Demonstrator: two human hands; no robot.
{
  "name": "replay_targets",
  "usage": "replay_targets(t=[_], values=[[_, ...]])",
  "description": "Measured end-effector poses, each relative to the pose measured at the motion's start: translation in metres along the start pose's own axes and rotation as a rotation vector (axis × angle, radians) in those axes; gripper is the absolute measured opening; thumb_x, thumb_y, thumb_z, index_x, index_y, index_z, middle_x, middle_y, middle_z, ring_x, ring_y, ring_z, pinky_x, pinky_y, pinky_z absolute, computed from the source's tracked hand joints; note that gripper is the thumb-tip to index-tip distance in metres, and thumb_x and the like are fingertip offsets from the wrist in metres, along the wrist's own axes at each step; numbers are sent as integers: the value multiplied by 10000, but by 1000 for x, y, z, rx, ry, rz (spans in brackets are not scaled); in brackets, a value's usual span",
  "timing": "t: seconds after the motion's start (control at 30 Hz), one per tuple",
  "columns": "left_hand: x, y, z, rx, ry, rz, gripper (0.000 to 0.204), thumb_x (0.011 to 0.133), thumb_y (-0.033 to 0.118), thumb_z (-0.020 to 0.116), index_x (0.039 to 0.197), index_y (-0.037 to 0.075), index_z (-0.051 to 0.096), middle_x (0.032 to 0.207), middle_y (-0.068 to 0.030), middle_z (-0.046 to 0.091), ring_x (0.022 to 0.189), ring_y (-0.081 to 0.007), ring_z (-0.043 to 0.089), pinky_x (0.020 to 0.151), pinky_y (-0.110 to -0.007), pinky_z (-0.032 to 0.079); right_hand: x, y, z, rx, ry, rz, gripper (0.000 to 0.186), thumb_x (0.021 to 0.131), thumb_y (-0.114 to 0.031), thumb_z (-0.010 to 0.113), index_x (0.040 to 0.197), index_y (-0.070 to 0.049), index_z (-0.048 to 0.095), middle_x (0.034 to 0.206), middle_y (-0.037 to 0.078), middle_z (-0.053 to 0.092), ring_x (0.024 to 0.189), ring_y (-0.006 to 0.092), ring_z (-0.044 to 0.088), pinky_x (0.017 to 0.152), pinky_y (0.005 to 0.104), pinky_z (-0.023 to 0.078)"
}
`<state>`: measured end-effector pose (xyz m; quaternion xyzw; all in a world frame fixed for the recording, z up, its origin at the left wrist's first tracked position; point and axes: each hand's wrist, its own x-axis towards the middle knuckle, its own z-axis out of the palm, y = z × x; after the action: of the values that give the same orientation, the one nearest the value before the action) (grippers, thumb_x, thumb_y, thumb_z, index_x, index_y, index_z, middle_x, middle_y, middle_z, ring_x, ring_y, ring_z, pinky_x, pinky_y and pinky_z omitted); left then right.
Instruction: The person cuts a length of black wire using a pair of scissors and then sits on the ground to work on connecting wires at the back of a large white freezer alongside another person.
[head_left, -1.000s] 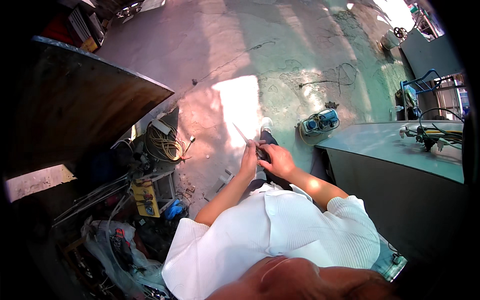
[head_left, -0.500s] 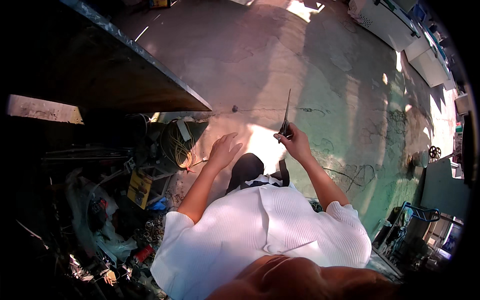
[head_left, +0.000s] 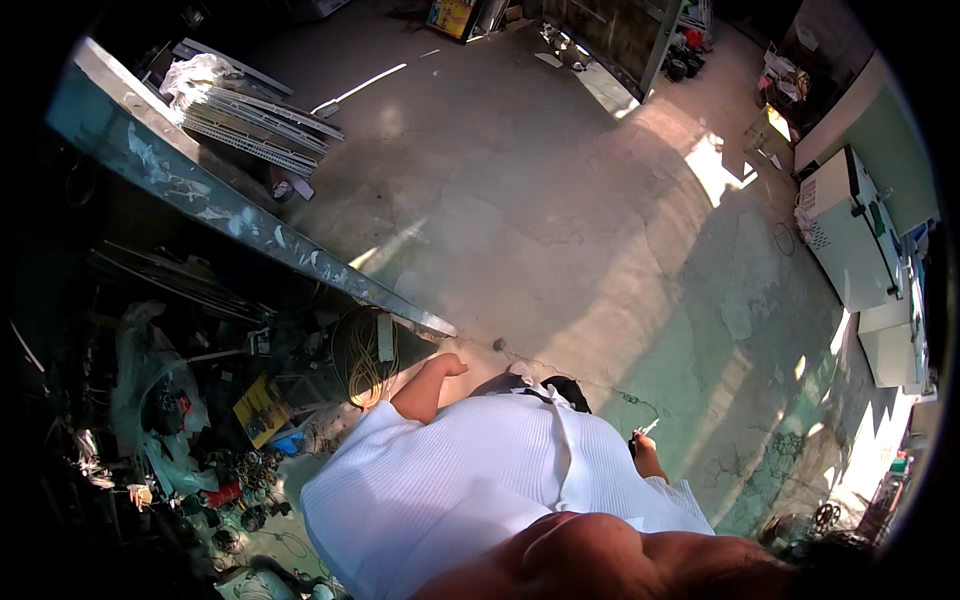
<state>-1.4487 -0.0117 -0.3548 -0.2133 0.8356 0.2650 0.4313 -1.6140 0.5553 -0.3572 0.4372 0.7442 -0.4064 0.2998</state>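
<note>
Metal tool (head_left: 649, 428) — in right hand (head_left: 647, 457)

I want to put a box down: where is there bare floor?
The widest bare patch is the floor ahead, between the metal rails and white cabinets, apart from a dark lump. It runs on between the right hand and those cabinets. It is crowded at left: coiled cable, yellow board, plastic bag.

In my right grip (head_left: 648, 460), beside my right hip, I hold a slim dark-handled tool (head_left: 649, 427), its bright tip slanting forward and outward.
</note>
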Motion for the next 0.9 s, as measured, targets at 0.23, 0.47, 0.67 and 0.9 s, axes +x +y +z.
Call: replay_targets(t=[0.23, 0.47, 0.67, 0.9], values=[[40, 149, -295, -688, 454, 498, 403, 889, 336, 545, 1173, 50, 556, 1135, -166, 609, 1067, -290, 577, 899, -369, 449, 36, -125, 7, 145, 20, 272, 239, 837, -296, 604, 718, -89, 586, 571, 50, 553, 434, 160, 496, 371, 310, 363], [233, -33, -315, -691, 596, 7, 414, 899, 363, 507, 1101, 12, 593, 1111, -168, 616, 1041, -330, 577, 883, -389, 453, 148, -484, 262, -5, -220, 18, 215, 863, -276, 545, 732, -112, 590, 603, 66, 582, 452, 167, 510, 369, 311, 373], [196, -142, -392, -1210, 461, -636, 394, 868, 364, 547, 1135, 75, 573, 1095, -111, 609, 1018, -275, 560, 908, -399, 438, 21, -913, 671, -579, -369, -898, 292, 833, -290, 564, 766, -20, 657, 648, 96, 641, 511, 175, 591, 450, 319, 431], [231, -229, -469, -1885, 580, -687, 420, 877, 359, 533, 1202, 93, 543, 1174, -116, 576, 1083, -272, 536, 940, -357, 416, -310, -1073, 997, -450, -897, -1538, 245, 849, -247, 600, 846, -7, 554, 728, 99, 631, 682, 210, 597, 660, 363, 455]])
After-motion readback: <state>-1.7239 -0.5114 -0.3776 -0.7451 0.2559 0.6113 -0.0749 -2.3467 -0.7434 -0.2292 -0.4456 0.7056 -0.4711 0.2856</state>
